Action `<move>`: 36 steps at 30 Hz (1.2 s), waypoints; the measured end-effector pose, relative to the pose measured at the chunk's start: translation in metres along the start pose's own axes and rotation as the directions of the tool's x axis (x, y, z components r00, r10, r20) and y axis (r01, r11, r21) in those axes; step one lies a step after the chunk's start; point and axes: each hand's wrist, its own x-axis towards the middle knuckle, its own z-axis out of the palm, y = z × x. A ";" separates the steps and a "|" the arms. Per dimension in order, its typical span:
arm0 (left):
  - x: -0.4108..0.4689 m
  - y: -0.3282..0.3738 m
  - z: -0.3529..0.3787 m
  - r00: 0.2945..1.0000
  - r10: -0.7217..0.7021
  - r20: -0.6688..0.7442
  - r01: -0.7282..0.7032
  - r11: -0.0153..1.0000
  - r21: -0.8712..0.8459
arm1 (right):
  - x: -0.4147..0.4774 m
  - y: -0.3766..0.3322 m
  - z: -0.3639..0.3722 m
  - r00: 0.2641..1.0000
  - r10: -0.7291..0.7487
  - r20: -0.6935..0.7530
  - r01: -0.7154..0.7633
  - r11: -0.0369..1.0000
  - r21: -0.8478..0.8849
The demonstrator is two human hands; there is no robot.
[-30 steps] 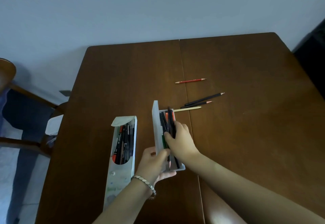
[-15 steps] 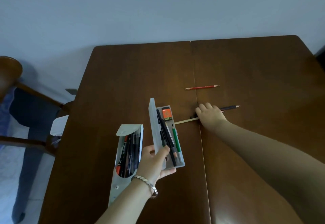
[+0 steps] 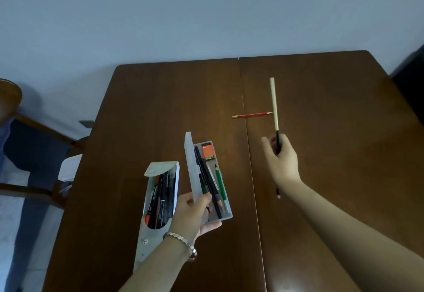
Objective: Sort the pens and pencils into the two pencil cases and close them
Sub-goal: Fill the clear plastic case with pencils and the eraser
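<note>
My right hand (image 3: 281, 161) is raised above the table and grips a bundle of pencils (image 3: 274, 103): a pale one sticks up and dark ones run through my fist. My left hand (image 3: 193, 213) holds the near end of the open clear plastic case (image 3: 192, 172), which contains dark pencils, a green pencil and an orange lead box. To its left lies the open grey pouch (image 3: 160, 172) full of pens. A single red pencil (image 3: 251, 115) rests on the table, beyond the case.
The brown wooden table (image 3: 160, 99) has a seam down its middle. A wooden chair (image 3: 27, 117) stands off the table's left side, with a white object by the table edge. A pale wall is behind.
My right hand left the plastic case, reached to the loose pencils right of it, picked them up and lifted them off the table. My left hand kept its hold on the case.
</note>
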 end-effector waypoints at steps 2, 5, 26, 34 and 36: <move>-0.003 -0.005 -0.001 1.000 0.017 0.003 -0.017 0.999 0.052 | -0.018 -0.002 0.000 0.993 0.057 -0.101 -0.031 0.968 0.249; -0.011 -0.011 -0.003 1.000 0.029 0.002 -0.029 0.995 0.100 | -0.040 0.010 0.002 0.977 0.095 -0.190 -0.019 0.931 0.364; -0.036 -0.027 -0.003 1.000 0.001 0.004 -0.002 0.988 0.154 | -0.061 -0.021 -0.001 0.988 0.147 0.049 -0.148 0.804 0.576; -0.044 -0.023 0.010 0.995 -0.018 0.102 0.008 0.995 0.101 | -0.091 -0.042 0.028 0.946 0.181 0.268 -0.254 0.929 0.270; -0.043 -0.020 0.012 0.993 -0.022 0.117 0.013 0.997 0.077 | -0.095 -0.036 0.031 0.944 0.161 0.289 -0.189 0.979 0.073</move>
